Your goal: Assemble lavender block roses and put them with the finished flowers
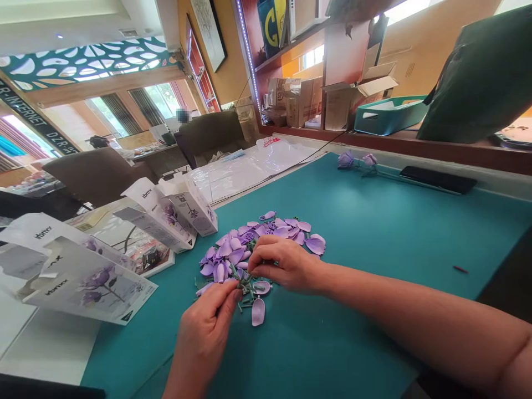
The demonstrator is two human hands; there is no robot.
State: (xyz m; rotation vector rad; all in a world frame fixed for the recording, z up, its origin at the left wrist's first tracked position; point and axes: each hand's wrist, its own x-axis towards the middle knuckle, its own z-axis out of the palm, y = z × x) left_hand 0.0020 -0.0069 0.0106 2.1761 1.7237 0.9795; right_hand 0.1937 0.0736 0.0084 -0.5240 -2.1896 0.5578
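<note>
At the centre of the frame, a loose heap of glossy lilac and purple petal-shaped pieces, plastic by the look of them [236, 256], with a tangle of thin green stick-like pieces [248, 288] along its near edge. Just below, a single pale lilac, spoon-shaped petal [258, 312].

Reaching in from the bottom of the frame, the left hand [205, 324], thumb and forefinger pinched together, apparently on a thin green piece from the tangle. From the right, the right hand [286, 263], fingers curled down over the heap; impossible to tell if grasping anything, the fingertips being partly lost among the pieces.

For clean sorting, best to pinch one green piece at a time by its end, lift straight out, and steady the neighbours lightly; also wise to avoid dragging petals along.

Underneath, a smooth teal mat [374, 249]. At left, tall white cardboard cartons printed with purple flowers [97, 285]. At upper right, two lilac artificial roses [345, 160] beside a flat black oblong object [438, 178].
</note>
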